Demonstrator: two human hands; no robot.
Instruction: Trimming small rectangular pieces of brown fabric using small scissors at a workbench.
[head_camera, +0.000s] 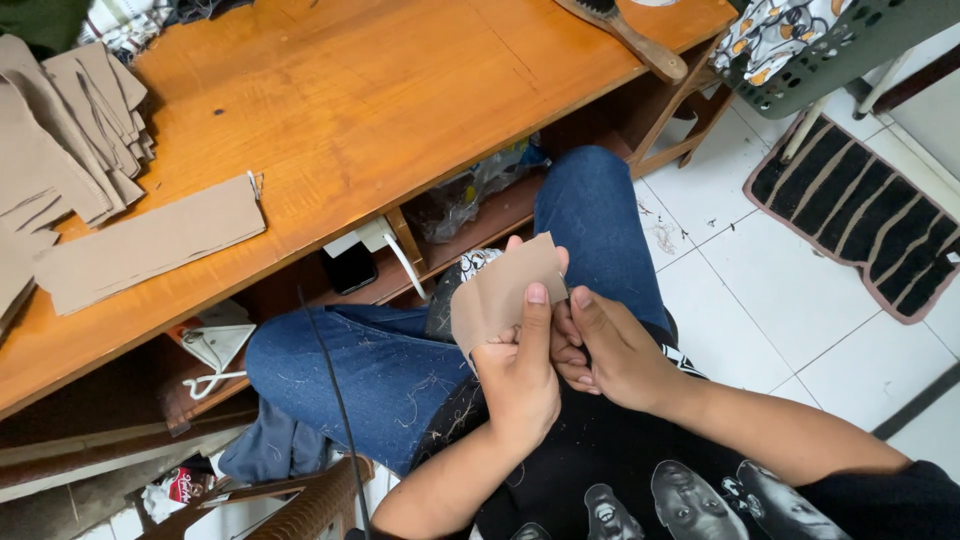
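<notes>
Two hands (565, 350) over white floor tiles (800, 300)

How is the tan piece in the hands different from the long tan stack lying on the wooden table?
The tan piece is small, single and held up over the lap by the left hand and right hand. The long tan stack is larger, layered in several sheets and lies flat on the table, untouched. Both share the same plain tan colour.

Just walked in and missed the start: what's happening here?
A seated person in jeans holds a small tan fabric piece over their lap with both hands: left hand gripping it, thumb up its face, right hand pinching its lower edge. More tan cut pieces lie stacked on the wooden table, with a brush at its far end.
</notes>
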